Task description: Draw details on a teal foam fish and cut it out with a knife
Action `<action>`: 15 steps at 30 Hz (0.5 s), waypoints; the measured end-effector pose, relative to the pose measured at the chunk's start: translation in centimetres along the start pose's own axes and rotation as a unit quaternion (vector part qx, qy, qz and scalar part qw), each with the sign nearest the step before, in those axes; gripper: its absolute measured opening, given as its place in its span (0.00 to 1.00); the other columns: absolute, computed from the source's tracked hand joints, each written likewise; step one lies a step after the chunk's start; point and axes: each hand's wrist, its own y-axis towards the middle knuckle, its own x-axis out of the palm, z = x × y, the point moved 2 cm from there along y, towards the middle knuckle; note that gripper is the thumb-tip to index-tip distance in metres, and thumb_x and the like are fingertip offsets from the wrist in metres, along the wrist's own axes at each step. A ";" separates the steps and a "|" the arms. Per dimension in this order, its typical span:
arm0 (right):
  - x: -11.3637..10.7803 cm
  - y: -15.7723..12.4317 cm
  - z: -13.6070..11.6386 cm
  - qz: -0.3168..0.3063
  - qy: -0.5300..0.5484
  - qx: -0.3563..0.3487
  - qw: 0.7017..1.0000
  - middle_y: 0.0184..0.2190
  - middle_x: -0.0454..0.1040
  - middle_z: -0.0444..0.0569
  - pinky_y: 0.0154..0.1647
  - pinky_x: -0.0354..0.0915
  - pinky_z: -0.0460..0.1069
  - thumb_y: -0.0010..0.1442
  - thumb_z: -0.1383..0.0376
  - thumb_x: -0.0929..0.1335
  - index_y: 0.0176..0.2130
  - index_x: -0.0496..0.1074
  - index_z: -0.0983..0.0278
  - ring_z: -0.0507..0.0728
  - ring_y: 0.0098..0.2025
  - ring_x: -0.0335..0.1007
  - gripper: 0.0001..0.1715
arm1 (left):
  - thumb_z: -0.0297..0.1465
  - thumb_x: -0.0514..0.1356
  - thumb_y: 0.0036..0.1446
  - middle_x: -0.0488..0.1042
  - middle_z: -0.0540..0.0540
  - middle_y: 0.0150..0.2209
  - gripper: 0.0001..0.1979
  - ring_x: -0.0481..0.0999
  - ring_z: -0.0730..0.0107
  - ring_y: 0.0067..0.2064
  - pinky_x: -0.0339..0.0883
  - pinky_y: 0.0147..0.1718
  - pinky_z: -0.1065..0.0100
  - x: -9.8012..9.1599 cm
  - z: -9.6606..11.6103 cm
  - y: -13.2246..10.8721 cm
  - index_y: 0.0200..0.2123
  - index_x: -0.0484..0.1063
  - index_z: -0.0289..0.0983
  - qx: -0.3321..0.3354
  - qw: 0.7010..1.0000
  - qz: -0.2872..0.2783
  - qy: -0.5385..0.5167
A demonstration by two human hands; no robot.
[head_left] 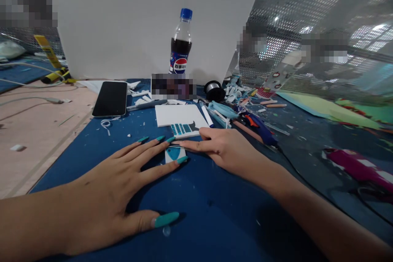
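My left hand [123, 176] lies flat with its fingers spread. Its fingertips rest at a small white piece with a blue rounded shape [174, 153], on the blue mat. From the other side, my right hand [225, 147] reaches in with the index finger stretched out and the other fingers curled in. Under that fingertip is a thin dark edge; whatever the curled fingers hold is hidden. Just beyond the fingertips lies a white piece with a blue grid pattern [181, 129], partly over a white foam sheet [170, 115].
Behind stand a cola bottle [180, 49] and a wire spool [214, 91]. A phone [110, 99] lies at left. To the right are a marker [206, 114], a blue glue gun [260, 129] with its cord, a magenta tool [359, 166] and scattered scraps. A white board [123, 20] rises behind.
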 end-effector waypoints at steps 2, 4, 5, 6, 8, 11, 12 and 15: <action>0.0 0.0 0.1 0.001 -0.001 0.000 1.000 0.30 0.68 0.47 0.27 0.51 0.44 0.63 0.76 0.62 0.58 0.71 0.47 0.51 0.26 0.59 0.32 | 0.54 0.56 0.61 0.45 0.50 0.70 0.38 0.51 0.40 0.68 0.54 0.60 0.36 0.0 -0.1 0.0 0.68 0.41 0.58 -0.005 1.000 -0.019 0.014; 0.0 0.1 0.1 0.001 -0.002 0.002 1.000 0.30 0.69 0.47 0.27 0.53 0.44 0.64 0.75 0.61 0.57 0.71 0.47 0.51 0.26 0.59 0.31 | 0.55 0.54 0.61 0.45 0.49 0.71 0.37 0.50 0.39 0.68 0.53 0.60 0.34 0.0 -0.2 0.1 0.68 0.41 0.58 -0.013 0.999 -0.030 0.025; 0.0 0.1 0.2 0.002 -0.002 0.004 1.000 0.31 0.69 0.47 0.28 0.53 0.44 0.64 0.75 0.61 0.57 0.72 0.47 0.51 0.26 0.59 0.30 | 0.55 0.54 0.61 0.44 0.49 0.71 0.37 0.49 0.38 0.68 0.53 0.59 0.33 -0.1 -0.2 0.1 0.68 0.41 0.58 -0.015 0.999 -0.033 0.028; 0.0 0.1 0.1 0.002 -0.002 0.004 1.000 0.31 0.69 0.47 0.28 0.54 0.44 0.64 0.75 0.61 0.57 0.72 0.47 0.50 0.26 0.59 0.30 | 0.54 0.54 0.61 0.44 0.49 0.71 0.37 0.49 0.38 0.68 0.53 0.59 0.32 -0.1 -0.2 0.1 0.68 0.41 0.59 -0.013 0.999 -0.034 0.028; -0.1 0.2 0.1 0.002 -0.002 0.002 1.000 0.30 0.69 0.47 0.27 0.54 0.44 0.63 0.76 0.61 0.57 0.71 0.47 0.50 0.26 0.59 0.32 | 0.54 0.55 0.61 0.45 0.49 0.71 0.37 0.49 0.38 0.68 0.53 0.59 0.33 -0.2 -0.1 0.1 0.68 0.42 0.59 -0.007 0.999 -0.031 0.022; -0.3 0.2 -0.1 -0.007 0.010 0.001 1.000 0.29 0.68 0.46 0.26 0.53 0.44 0.61 0.78 0.61 0.59 0.69 0.47 0.50 0.25 0.58 0.36 | 0.55 0.56 0.60 0.49 0.49 0.70 0.36 0.52 0.37 0.67 0.52 0.59 0.33 -0.3 0.0 0.2 0.67 0.47 0.57 -0.011 1.000 -0.015 0.013; -0.3 0.2 -0.1 -0.011 0.019 0.003 1.000 0.29 0.68 0.46 0.26 0.54 0.44 0.60 0.79 0.61 0.59 0.69 0.47 0.50 0.25 0.59 0.37 | 0.55 0.56 0.59 0.49 0.49 0.70 0.37 0.52 0.36 0.67 0.52 0.59 0.33 -0.3 0.1 0.3 0.67 0.48 0.57 -0.014 1.000 -0.014 0.014; -0.4 0.1 -0.2 -0.022 0.044 0.012 0.999 0.31 0.70 0.46 0.28 0.56 0.43 0.59 0.80 0.62 0.59 0.68 0.46 0.50 0.26 0.61 0.38 | 0.56 0.56 0.58 0.50 0.47 0.70 0.38 0.53 0.36 0.67 0.52 0.59 0.32 -0.1 0.2 0.3 0.67 0.48 0.57 -0.018 0.999 -0.013 0.028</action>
